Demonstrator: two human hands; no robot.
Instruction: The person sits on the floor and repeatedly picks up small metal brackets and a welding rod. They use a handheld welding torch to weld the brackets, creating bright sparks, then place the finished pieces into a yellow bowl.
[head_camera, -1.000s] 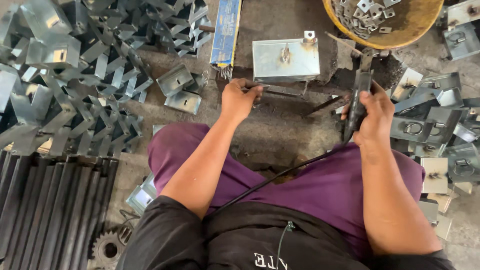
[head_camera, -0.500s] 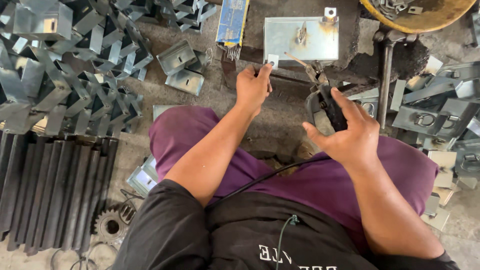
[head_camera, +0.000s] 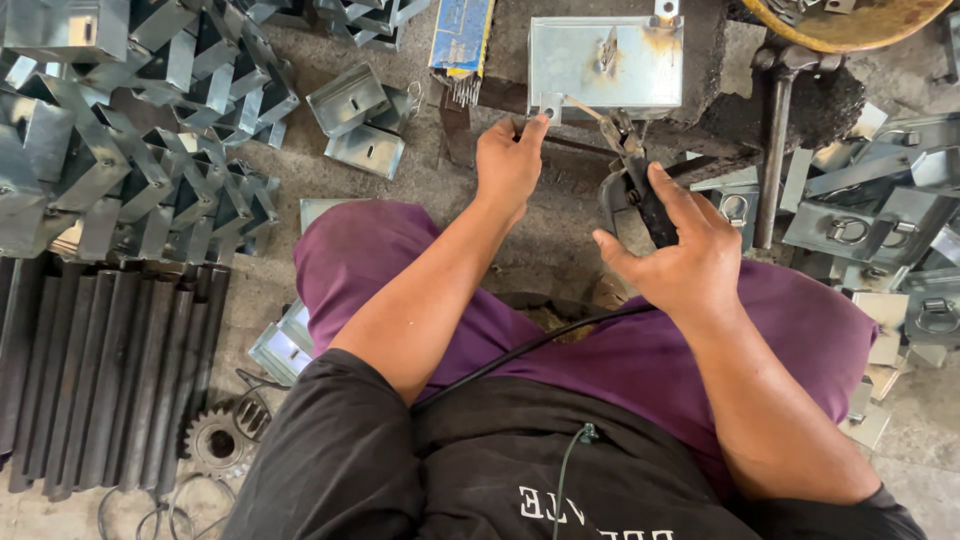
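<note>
Left hand (head_camera: 508, 165): I see it stretched far forward, fingertips pressed on the near-left corner of the metal box (head_camera: 605, 62). Fingers are curled down against a small tab at that corner; it steadies the box and holds nothing else.

Right hand (head_camera: 680, 255): fingers are closed around the dark handle of the welding holder (head_camera: 632, 190), thumb on its near side.

Welding holder: its long axis runs from my right hand far and slightly left; the thin rod (head_camera: 585, 108) at its tip points at the near edge of the box, just right of the left fingertips.

Metal box: it sits on a dark block (head_camera: 720, 90) at the far centre, its flat face up and its long side running left to right.

Key relation: the box lies directly beyond both hands. The left hand is touching it; the right hand is apart from it, joined only through the rod, whose tip I judge is at or just short of the edge.

Surroundings: bracket pile (head_camera: 120, 130) far left, ribbed bars (head_camera: 90, 360) near left, yellow basin (head_camera: 850, 20) far right, cable (head_camera: 520, 350) across the lap.
</note>
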